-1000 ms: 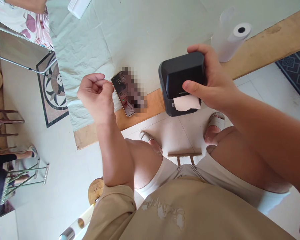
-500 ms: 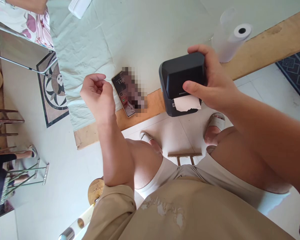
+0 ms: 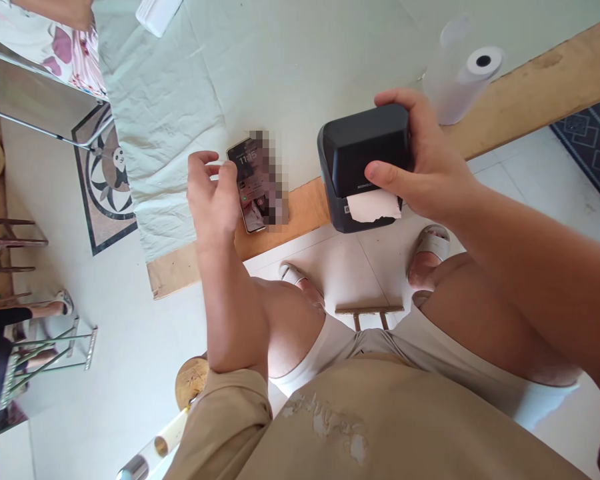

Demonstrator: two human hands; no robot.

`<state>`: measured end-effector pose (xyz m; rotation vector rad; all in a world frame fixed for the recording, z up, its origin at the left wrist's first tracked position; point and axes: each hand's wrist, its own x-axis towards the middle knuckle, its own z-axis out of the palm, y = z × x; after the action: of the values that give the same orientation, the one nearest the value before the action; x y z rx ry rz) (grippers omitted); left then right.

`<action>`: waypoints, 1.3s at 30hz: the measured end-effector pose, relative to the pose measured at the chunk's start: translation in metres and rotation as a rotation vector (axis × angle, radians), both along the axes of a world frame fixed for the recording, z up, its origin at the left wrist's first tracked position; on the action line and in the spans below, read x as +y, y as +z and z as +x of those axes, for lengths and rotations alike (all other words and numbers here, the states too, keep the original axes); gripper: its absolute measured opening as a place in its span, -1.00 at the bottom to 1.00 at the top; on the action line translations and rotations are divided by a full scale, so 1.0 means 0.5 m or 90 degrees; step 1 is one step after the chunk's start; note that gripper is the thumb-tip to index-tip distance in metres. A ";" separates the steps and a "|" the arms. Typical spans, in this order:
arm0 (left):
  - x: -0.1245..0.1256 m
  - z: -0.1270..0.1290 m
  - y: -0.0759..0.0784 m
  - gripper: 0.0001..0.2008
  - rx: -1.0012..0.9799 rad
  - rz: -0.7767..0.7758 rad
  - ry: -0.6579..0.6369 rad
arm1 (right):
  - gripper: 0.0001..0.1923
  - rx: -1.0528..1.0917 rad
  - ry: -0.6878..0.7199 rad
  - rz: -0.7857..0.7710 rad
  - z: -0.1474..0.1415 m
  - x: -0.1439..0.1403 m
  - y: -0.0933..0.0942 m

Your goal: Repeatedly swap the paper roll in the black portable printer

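My right hand (image 3: 420,160) grips a black label printer (image 3: 365,150) from its right side, thumb across the front and fingers over the top corner. From its lower front hangs a torn strip of white paper (image 3: 374,206). The printer is held up over the table's wooden edge. My left hand (image 3: 213,193) is beside a smartphone (image 3: 253,190), its thumb overlapping the phone's left edge and its fingers loosely curled and apart from the thumb. The phone lies face up with a lit screen; a pixelated patch hides its right part.
Pale green cloth (image 3: 280,67) covers the table, leaving a wooden border (image 3: 540,80). A white roll with a black core (image 3: 467,87) stands at the right, a white object (image 3: 157,13) at the top left. Another person's arm (image 3: 60,10) shows there. A wooden stool (image 3: 193,383) is below.
My left hand has moved right to the phone's edge, its thumb and fingers a little further apart. The phone has turned slightly. My right hand and the printer are nearly still.
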<state>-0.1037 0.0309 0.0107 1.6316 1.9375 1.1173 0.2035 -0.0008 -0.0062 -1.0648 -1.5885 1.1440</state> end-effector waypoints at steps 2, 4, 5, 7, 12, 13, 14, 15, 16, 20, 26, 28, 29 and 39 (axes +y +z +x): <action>-0.006 0.012 0.003 -0.68 -0.040 -0.023 -0.031 | -0.19 -0.005 -0.004 0.004 -0.001 0.000 0.000; -0.011 0.027 0.010 -0.60 -0.002 -0.072 -0.040 | -0.17 -0.005 -0.007 0.007 -0.002 0.000 0.000; -0.014 0.036 0.014 -0.53 0.040 -0.098 -0.039 | -0.16 -0.004 -0.008 0.006 -0.003 -0.001 0.000; -0.020 0.053 0.024 -0.39 0.128 -0.134 -0.042 | -0.16 -0.003 -0.013 0.009 -0.004 -0.001 0.000; -0.029 0.074 0.039 -0.21 0.221 -0.175 -0.077 | -0.19 0.002 -0.008 0.008 -0.003 0.001 0.000; -0.030 0.073 0.040 -0.20 0.224 -0.178 -0.081 | -0.18 0.004 -0.009 0.003 -0.003 0.001 0.000; -0.030 0.072 0.040 -0.19 0.224 -0.179 -0.084 | -0.17 0.005 -0.011 -0.001 -0.004 0.000 0.001; -0.030 0.071 0.040 -0.20 0.223 -0.179 -0.085 | -0.17 0.004 -0.012 -0.003 -0.004 0.000 0.002; -0.030 0.070 0.041 -0.20 0.222 -0.178 -0.085 | -0.18 0.004 -0.013 -0.006 -0.005 -0.001 0.003; -0.032 0.076 0.045 -0.23 0.245 -0.191 -0.071 | -0.23 -0.002 -0.016 -0.012 -0.006 -0.004 0.008; -0.026 0.080 0.043 -0.26 0.211 -0.188 -0.056 | -0.21 -0.006 -0.012 -0.006 -0.004 -0.001 0.005; -0.021 0.075 0.039 -0.28 0.176 -0.177 -0.055 | -0.20 -0.002 -0.017 0.002 -0.005 0.001 0.001; -0.019 0.071 0.037 -0.28 0.160 -0.174 -0.057 | -0.20 -0.001 -0.018 0.006 -0.005 0.001 0.000; -0.060 0.121 0.022 -0.80 -0.169 0.195 -0.249 | -0.22 -0.008 -0.022 0.004 -0.007 0.001 0.005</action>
<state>-0.0432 0.0011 0.0219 1.8034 1.2602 1.4236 0.2001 -0.0005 -0.0035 -1.0932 -1.5768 1.1117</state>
